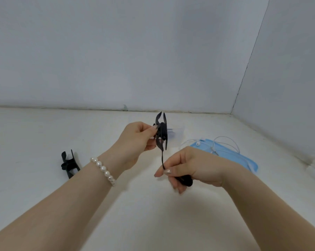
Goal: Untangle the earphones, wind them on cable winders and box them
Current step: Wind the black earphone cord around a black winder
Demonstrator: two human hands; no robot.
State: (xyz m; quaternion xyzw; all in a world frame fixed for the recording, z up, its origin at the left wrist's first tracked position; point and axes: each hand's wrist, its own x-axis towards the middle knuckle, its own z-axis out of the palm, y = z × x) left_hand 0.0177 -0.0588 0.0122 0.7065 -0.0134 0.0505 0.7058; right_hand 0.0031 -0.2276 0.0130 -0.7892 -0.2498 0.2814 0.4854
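Nearest to us, the right hand (185,171) is low and close in, thumb and fingers pinched on a short run of black cable (162,159), with what looks like the dark plug end bunched in the curled fingers beneath. Follow that cable upward and it runs almost straight up, taut, into the black cable winder (162,132) that the left hand (136,140) holds just above and beyond, fingertips clamped on the hub. So both hands are closed on something, one on the winder, one on the tail.

Here is what the next turn hangs on, I'd say: the winder stands on edge, its long axis upright, and the loose tail leaves it from the bottom, straight down towards the right hand. The right hand is the nearer one to that free end, so it would be the one to feed the last bit round or tuck it in. Most of the black earphone cable already looks wound on.

On the table (44,133), towards the left edge, a second black winder (69,163) lies waiting. Further out on the right, white earphones (216,144) sprawl loose across a blue face mask (243,158), not yet wound. Behind the hands, near the back edge, sits something clear, maybe the box (176,133); I cannot tell for sure.
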